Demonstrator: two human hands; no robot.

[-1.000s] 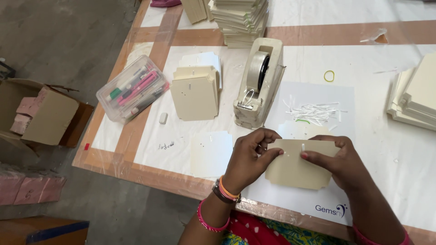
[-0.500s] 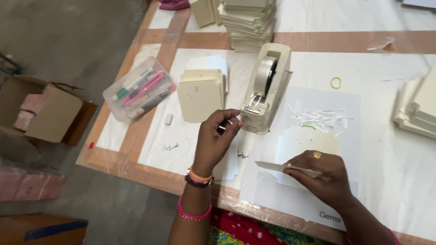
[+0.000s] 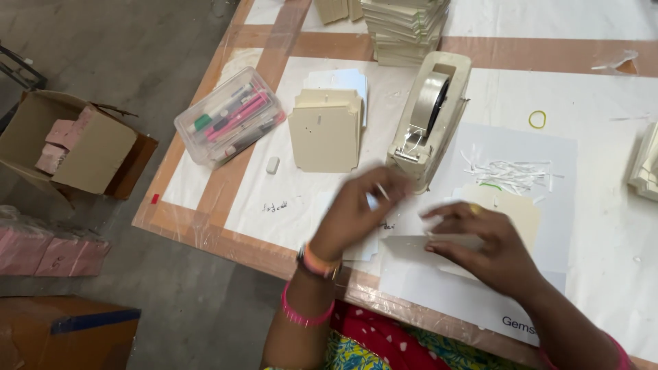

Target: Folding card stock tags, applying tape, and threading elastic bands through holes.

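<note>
- Left hand (image 3: 360,209) hovers just in front of the beige desktop tape dispenser (image 3: 428,116); motion-blurred, fingers bent, thumb and fingertips pinched together on what looks like a short strip of clear tape (image 3: 379,192). Too smeared to be sure of the strip's length.
- Right hand (image 3: 480,243) lies low over the table (image 3: 205,226), fingers curled down and gripping the edge of a flat cream cardboard piece (image 3: 411,243) that rests on a white paper sheet (image 3: 445,294).
- A second cream card with a rounded corner (image 3: 517,209) lies flat just beyond the right hand, partly hidden by it.
- Little heap of white paper shreds (image 3: 510,171) on the sheet, right of the dispenser; a yellow rubber band (image 3: 537,119) sits farther back, apart from them.
- Left of the dispenser: a small stack of cream die-cut cards (image 3: 325,133), with a white sheet peeking from behind it.
- Further left, a clear plastic box of coloured markers (image 3: 229,116), tilted across a brown tape stripe; a small white eraser (image 3: 273,165) near it.
- Tall pile of cream cards (image 3: 401,27) at the far edge, behind the dispenser.
- On the floor, left: an open brown cardboard carton (image 3: 75,147) with pink blocks inside.
</note>
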